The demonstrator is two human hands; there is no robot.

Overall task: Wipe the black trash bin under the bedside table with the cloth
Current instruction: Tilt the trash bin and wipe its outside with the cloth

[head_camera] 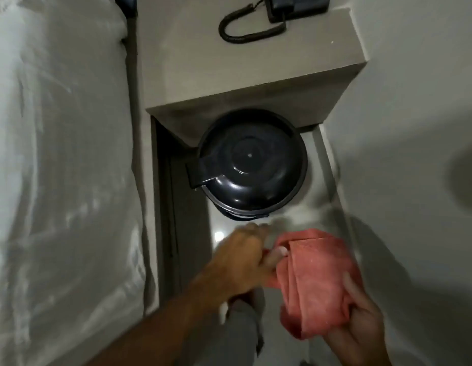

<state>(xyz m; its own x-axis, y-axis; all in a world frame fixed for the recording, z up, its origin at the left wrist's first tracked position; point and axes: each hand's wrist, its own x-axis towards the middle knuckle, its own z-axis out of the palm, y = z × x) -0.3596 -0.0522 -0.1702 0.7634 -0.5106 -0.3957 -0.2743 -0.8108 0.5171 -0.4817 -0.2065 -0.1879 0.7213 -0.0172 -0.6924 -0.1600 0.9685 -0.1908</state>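
A round black trash bin [252, 167] with a domed lid stands on the floor, its far side tucked under the beige bedside table [245, 67]. Below it I hold a folded pink cloth [316, 281] in both hands. My right hand [361, 326] grips the cloth's lower end from underneath. My left hand [243, 262] pinches its upper left edge with the thumb, the other fingers stretched toward the bin without touching it. The left hand is motion-blurred.
A black telephone [295, 6] with a coiled cord [245, 30] sits on the bedside table. A bed with white sheets [58, 180] fills the left. A pale wall [414, 128] closes the right. My leg and foot [245, 326] stand on the glossy floor.
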